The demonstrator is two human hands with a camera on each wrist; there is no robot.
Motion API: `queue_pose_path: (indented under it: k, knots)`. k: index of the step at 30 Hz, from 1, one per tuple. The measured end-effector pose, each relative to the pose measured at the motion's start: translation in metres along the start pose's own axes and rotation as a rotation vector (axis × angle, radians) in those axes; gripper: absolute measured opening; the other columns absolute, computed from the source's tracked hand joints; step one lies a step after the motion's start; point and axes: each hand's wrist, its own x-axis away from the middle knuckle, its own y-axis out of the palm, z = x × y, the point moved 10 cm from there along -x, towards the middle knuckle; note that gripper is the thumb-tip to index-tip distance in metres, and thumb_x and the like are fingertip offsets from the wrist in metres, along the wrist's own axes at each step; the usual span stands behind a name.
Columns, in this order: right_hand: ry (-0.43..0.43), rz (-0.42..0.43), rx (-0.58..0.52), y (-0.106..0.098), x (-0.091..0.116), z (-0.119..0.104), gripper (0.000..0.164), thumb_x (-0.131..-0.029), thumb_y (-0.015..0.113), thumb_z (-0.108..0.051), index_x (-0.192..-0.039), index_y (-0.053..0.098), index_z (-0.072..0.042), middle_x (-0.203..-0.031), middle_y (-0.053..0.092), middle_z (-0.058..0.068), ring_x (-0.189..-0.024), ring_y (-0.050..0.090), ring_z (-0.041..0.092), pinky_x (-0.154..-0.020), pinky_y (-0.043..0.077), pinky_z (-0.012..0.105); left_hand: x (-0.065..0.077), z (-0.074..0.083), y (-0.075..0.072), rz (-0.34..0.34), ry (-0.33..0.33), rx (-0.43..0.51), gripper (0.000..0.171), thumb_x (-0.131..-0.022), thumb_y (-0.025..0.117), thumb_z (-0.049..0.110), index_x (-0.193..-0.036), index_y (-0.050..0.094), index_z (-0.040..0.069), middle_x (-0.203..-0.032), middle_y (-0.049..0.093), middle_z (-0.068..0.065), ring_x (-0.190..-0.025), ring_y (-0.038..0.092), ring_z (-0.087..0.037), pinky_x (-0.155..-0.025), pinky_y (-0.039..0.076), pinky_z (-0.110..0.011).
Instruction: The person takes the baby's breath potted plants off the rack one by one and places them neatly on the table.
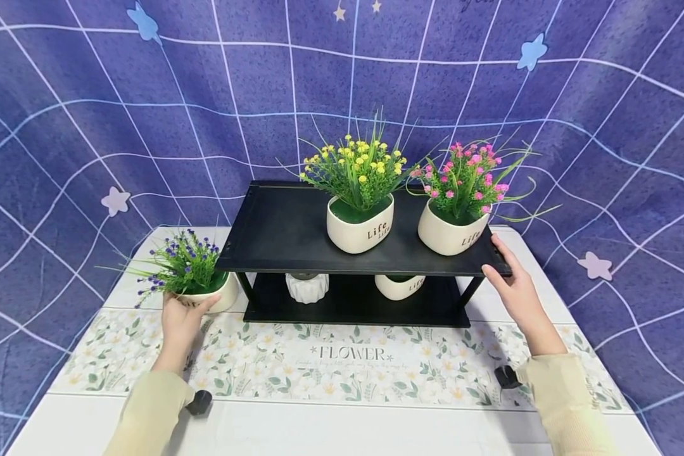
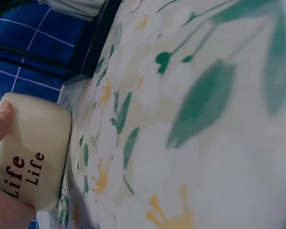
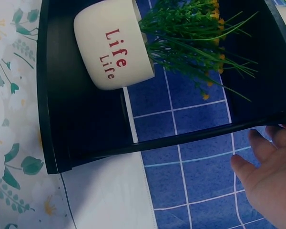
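Blue gridded cloth [image 1: 63,158] backed the desk [image 1: 251,434], across which ran a floral strip [image 1: 342,389].

Head view: we located the purple-flowered pot [image 1: 225,297] at desk level, just left of the black two-tier shelf [image 1: 279,228] and below its upper board. Pot and shelf both had their long axes running roughly side to side. The left hand [image 1: 181,320] was the nearer by far, curled about the pot's near side, thumb toward the shelf. The right hand [image 1: 519,296] lay well apart at the opposite end, splayed, thumb and forefinger on the upper board. We noted the yellow-flowered pot [image 1: 356,234] near that board's middle and the pink-flowered pot [image 1: 450,237] nearer the right hand.

Left wrist view: we saw digits toward both ends of the lettered face, so we recorded a hold. A narrow gap separated pot from shelf corner. Whether the desk bore the pot's weight, we could not tell.

Right wrist view: we saw loosely bent fingers by the shelf end, holding nothing that we could make out. A lettered pot [image 3: 117,47] with yellow blooms stood on the lower tier.
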Motion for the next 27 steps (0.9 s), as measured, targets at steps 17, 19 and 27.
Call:
queue_pose_path:
  k: [17,19,27]
  knots:
    - [-0.011,0.000,-0.020,0.001,-0.003,-0.001,0.058,-0.100,0.052,-0.013,-0.153,0.029,-0.009,-0.158,0.026,0.019,-0.124,0.035,-0.018,-0.097,0.033,-0.003,-0.025,-0.007,0.007,0.022,-0.012,0.077,0.098,-0.079,0.082,0.026,-0.151,0.019,0.005,-0.148,0.040,-0.021,-0.137,0.039,-0.035,-0.117,0.030,-0.045]
    - [-0.011,0.000,-0.021,0.001,-0.003,-0.001,0.057,-0.100,0.052,-0.013,-0.153,0.029,-0.008,-0.158,0.026,0.019,-0.124,0.035,-0.018,-0.097,0.032,-0.003,-0.025,-0.005,0.007,0.034,0.010,0.102,0.097,-0.078,0.082,0.023,-0.150,0.020,0.005,-0.148,0.040,-0.021,-0.137,0.039,-0.035,-0.117,0.029,-0.044]
    - [-0.013,-0.002,-0.042,0.001,-0.001,-0.001,0.058,-0.100,0.051,-0.012,-0.153,0.028,-0.007,-0.158,0.026,0.020,-0.124,0.036,-0.018,-0.098,0.033,-0.002,-0.014,-0.008,0.008,0.054,-0.006,0.088,0.103,-0.083,0.077,0.030,-0.157,0.008,0.012,-0.161,0.020,-0.015,-0.148,0.022,-0.033,-0.123,0.018,-0.045]
